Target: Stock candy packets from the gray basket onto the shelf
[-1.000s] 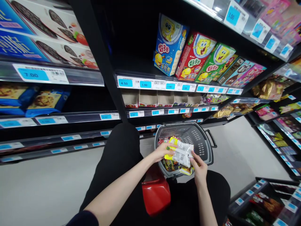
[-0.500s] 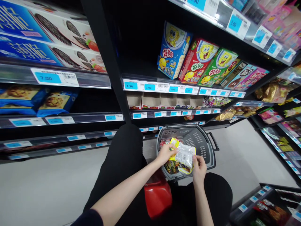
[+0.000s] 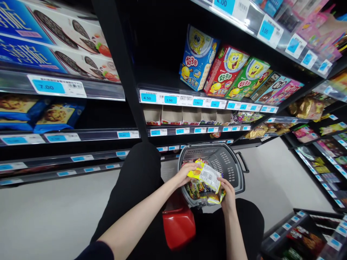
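Over a grey shopping basket [image 3: 230, 162], both hands hold a yellow-and-white snack packet [image 3: 209, 176] with a barcode on its pale face. My left hand [image 3: 186, 174] is closed on the packet's yellow left end. My right hand [image 3: 227, 192] grips the opposite end, fingers at its edge. Just below, close to the right fingers, is another shiny yellow-edged packet [image 3: 214, 198]; whether the right hand also holds it I cannot tell. Several colourful snack packets [image 3: 193, 188] lie in the basket under the hands, partly hidden.
A red stool [image 3: 179, 227] is between my legs. Ahead stand shelves with cartoon snack boxes [image 3: 199, 57], open cartons [image 3: 172, 115] and price tags. Blue biscuit boxes [image 3: 54, 43] fill the left shelf. Grey floor [image 3: 262, 173] runs right towards more shelving.
The packet has turned, its right end now lower and its yellow left end showing more. Both hands have shifted slightly with it. The whole view has moved a little.
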A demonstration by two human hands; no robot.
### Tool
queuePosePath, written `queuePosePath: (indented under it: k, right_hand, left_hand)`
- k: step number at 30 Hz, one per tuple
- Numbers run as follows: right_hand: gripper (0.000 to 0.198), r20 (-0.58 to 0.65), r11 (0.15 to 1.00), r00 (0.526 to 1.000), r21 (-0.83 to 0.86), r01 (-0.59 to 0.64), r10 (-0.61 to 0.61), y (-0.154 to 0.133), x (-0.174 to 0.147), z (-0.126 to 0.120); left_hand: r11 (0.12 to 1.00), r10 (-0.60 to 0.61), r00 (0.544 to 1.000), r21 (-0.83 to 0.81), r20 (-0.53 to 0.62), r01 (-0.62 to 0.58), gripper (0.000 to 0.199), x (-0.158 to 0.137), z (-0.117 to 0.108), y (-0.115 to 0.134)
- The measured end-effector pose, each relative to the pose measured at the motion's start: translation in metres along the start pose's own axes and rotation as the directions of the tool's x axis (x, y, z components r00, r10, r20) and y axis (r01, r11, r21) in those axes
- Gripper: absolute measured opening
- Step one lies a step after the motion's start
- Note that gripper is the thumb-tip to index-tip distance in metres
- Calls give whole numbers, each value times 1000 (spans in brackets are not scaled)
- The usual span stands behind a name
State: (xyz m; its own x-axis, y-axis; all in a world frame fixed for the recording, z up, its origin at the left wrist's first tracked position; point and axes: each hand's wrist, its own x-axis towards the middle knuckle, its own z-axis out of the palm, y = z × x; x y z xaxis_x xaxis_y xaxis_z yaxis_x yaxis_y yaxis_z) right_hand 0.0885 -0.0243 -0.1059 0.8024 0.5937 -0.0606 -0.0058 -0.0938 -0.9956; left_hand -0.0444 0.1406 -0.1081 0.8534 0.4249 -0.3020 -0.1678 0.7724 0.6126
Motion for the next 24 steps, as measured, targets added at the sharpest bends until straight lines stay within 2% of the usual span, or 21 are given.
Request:
queuePosePath:
  k: [2, 4, 6, 8, 10, 13, 14, 16, 18, 20, 22, 24]
  right_hand:
    - [26, 14, 996, 998, 60, -66, 65, 0, -1, -2]
    - [30, -43, 994, 996, 70, -80, 83, 1, -1, -3]
    - [27, -138, 999, 990, 11, -38, 40, 2, 0, -3]
    - [23, -189, 998, 982, -57, -9, -2, 1, -1, -4]
    - [26, -162, 987, 986, -158, 13, -39, 0, -1, -4]
    - [36, -67, 952, 995, -301, 50, -73, -2, -3, -4]
    - [38, -39, 946, 996, -319, 59, -75, -2, -3, -3]
    - [42, 6, 943, 997, -324, 74, -77, -3, -4, 0]
    - [42, 33, 937, 995, -337, 97, -91, -4, -6, 5]
    - [39, 41, 927, 993, -357, 119, -112, -7, -10, 14]
    - [33, 76, 867, 982, -461, 189, -174, -10, -16, 25]
    - [28, 167, 734, 954, -610, 299, -251, -15, -23, 37]
  left_hand:
    - [993, -38, 986, -108, 161, 56, 32, -4, 1, 5]
    - [985, -33, 951, -152, 308, 84, 38, -6, 3, 7]
    - [992, -45, 945, -94, 323, 79, 35, -7, 4, 6]
    - [993, -103, 975, 78, 197, 89, 22, -5, 5, 1]
    - [936, -130, 991, 331, 14, 118, 18, -3, 4, -3]
    - [743, 7, 986, 660, -168, 108, 23, 2, 0, -5]
    - [691, 63, 979, 716, -194, 97, 24, 3, -2, -5]
    - [652, 127, 966, 753, -226, 91, 24, 4, -3, -5]
    - [666, 133, 963, 741, -234, 88, 24, 3, 0, -8]
    - [744, 92, 979, 666, -181, 54, 36, -2, 6, -15]
    - [870, -6, 999, 493, -39, 24, 61, -9, 15, -25]
    - [958, -80, 989, 285, 125, 42, 74, -16, 24, -34]
